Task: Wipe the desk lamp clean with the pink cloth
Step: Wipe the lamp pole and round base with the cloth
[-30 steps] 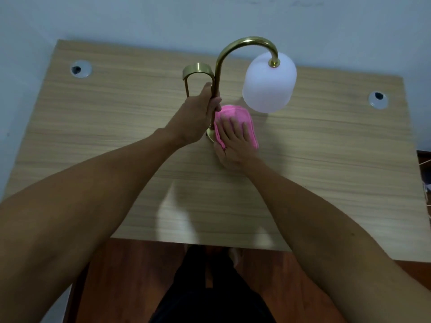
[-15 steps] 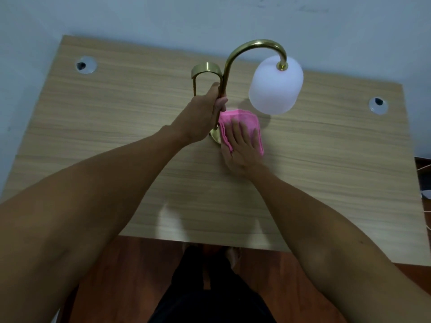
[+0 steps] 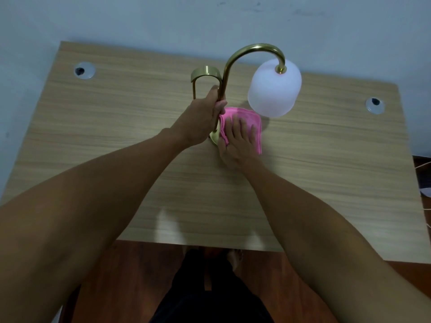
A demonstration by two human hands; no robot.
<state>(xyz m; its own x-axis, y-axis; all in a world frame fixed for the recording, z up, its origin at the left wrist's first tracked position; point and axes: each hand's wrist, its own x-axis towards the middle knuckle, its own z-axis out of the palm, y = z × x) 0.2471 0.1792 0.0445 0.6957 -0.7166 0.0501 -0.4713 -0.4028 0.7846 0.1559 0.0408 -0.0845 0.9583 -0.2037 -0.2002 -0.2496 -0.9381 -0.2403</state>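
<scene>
The desk lamp (image 3: 235, 59) has a curved brass stem, a brass loop handle and a frosted white shade (image 3: 274, 89); it stands upright at the back middle of the wooden desk (image 3: 116, 127). My left hand (image 3: 203, 120) is wrapped around the lower stem. My right hand (image 3: 235, 143) lies flat, fingers spread, pressing the pink cloth (image 3: 251, 120) down on the lamp's base. Only a sliver of the brass base (image 3: 213, 138) shows between my hands.
Two round cable grommets sit in the desk, one at the back left (image 3: 84, 70) and one at the back right (image 3: 375, 104). A pale wall runs right behind the desk. Wooden floor and my legs (image 3: 210, 287) show below the front edge.
The view has shifted slightly, so the lamp sits lower in the picture. My right hand with the cloth has slid a little across the base. My left hand keeps its hold on the stem.
</scene>
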